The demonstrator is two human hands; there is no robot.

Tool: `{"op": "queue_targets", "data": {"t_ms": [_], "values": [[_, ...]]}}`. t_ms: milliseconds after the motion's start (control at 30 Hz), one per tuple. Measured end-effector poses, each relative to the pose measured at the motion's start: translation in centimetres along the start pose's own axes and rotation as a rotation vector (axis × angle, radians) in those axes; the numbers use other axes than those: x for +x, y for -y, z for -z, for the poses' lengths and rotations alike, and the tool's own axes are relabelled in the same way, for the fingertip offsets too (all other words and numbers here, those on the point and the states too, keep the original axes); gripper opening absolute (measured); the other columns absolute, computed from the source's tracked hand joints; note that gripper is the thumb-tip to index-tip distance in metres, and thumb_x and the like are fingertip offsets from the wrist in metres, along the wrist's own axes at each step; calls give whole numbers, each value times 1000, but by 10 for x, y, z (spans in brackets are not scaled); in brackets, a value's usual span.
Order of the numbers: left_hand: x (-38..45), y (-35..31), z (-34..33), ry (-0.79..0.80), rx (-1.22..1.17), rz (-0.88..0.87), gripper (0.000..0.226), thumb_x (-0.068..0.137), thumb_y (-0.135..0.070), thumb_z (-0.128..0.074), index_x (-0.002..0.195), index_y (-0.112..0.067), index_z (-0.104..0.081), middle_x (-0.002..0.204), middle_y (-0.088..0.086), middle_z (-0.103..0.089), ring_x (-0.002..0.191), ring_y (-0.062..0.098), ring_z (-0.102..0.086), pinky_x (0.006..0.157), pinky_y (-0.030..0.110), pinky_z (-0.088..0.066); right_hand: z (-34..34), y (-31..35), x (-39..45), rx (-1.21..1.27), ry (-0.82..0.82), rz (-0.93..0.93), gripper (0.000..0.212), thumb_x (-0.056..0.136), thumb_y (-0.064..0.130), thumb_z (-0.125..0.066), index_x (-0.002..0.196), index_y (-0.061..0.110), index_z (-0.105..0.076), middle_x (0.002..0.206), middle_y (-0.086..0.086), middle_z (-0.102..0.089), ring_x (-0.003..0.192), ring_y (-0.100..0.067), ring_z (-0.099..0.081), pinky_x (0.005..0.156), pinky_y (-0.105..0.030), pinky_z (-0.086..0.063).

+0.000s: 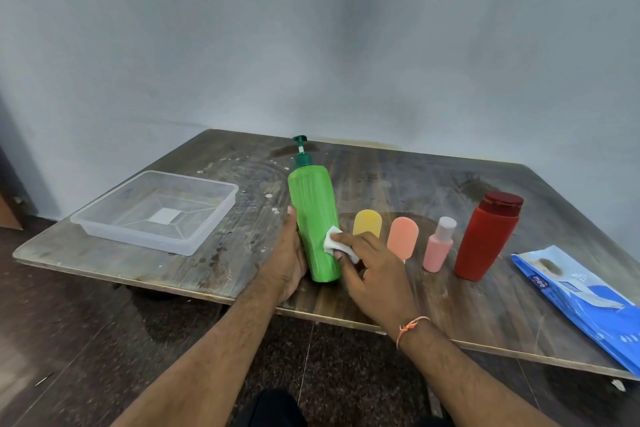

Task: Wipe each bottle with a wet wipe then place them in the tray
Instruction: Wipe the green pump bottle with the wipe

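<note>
Green pump bottle [315, 225] upright, tilted slightly, dark green pump on top, white wet wipe [335, 242] pressed against its lower right side. To its right, a row standing on the table: yellow bottle [367, 222], orange bottle [402, 236], small pink bottle [439, 245], big red bottle [485, 236]. Clear tray [194, 239] at left, nothing in it.

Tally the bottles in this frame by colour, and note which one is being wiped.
Green pump bottle: 1, held by the left hand while the right hand presses the wet wipe on it
Yellow bottle: 1
Orange bottle: 1
Pink bottle: 1
Red bottle: 1
Total: 5 bottles, none in the tray
</note>
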State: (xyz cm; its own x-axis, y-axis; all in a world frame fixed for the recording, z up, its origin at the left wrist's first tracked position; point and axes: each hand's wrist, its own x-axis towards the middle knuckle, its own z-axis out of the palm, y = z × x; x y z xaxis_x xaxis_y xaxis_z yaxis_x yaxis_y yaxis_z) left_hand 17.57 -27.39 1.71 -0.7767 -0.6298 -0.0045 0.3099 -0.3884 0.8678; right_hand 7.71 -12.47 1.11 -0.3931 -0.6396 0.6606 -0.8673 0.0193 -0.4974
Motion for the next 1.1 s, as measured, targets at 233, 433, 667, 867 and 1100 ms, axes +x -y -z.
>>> {"op": "queue_targets", "data": {"t_ms": [233, 433, 667, 867, 1100], "values": [[5, 2, 2, -55, 23, 69, 83, 105, -69, -17, 139, -9, -65, 132, 25, -70, 126, 40, -66, 110, 55, -50, -2, -7, 1, 22, 43, -30, 35, 104, 23, -71, 136, 35, -69, 121, 14, -71, 102, -5, -68, 82, -32, -59], [7, -1, 5, -107, 38, 87, 81, 105, -70, -20, 135, -11, -68, 131, 22, -72, 123, 37, -69, 107, 52, -53, -11, -10, 0, 35, 23, -54, 34, 105, 24, -69, 137, 33, -68, 126, 15, -72, 106, -5, -68, 85, -34, -59], [10, 3, 7, -118, 50, 101, 83, 102, -74, -21, 126, -13, -72, 118, 16, -78, 103, 27, -77, 90, 43, -59, -14, -9, 0, 39, -15, -65, 32, 103, 19, -70, 132, 31, -70, 121, 17, -73, 99, -2, -66, 78, -34, -59], [9, 5, 9, -72, -63, 80, 100, 90, -83, -28, 134, -2, -65, 118, 24, -74, 102, 34, -74, 93, 46, -61, -15, -4, -2, 1, 19, 73, 35, 101, 15, -71, 132, 30, -73, 121, 14, -70, 105, -5, -69, 81, -31, -60], [13, 7, 7, 14, -157, 117, 100, 90, -89, -26, 121, -2, -65, 102, 19, -71, 87, 33, -69, 82, 43, -58, -16, 4, -15, -167, 88, 364, 18, 95, 23, -72, 111, 27, -79, 98, 7, -71, 82, -17, -69, 66, -39, -57]]}}
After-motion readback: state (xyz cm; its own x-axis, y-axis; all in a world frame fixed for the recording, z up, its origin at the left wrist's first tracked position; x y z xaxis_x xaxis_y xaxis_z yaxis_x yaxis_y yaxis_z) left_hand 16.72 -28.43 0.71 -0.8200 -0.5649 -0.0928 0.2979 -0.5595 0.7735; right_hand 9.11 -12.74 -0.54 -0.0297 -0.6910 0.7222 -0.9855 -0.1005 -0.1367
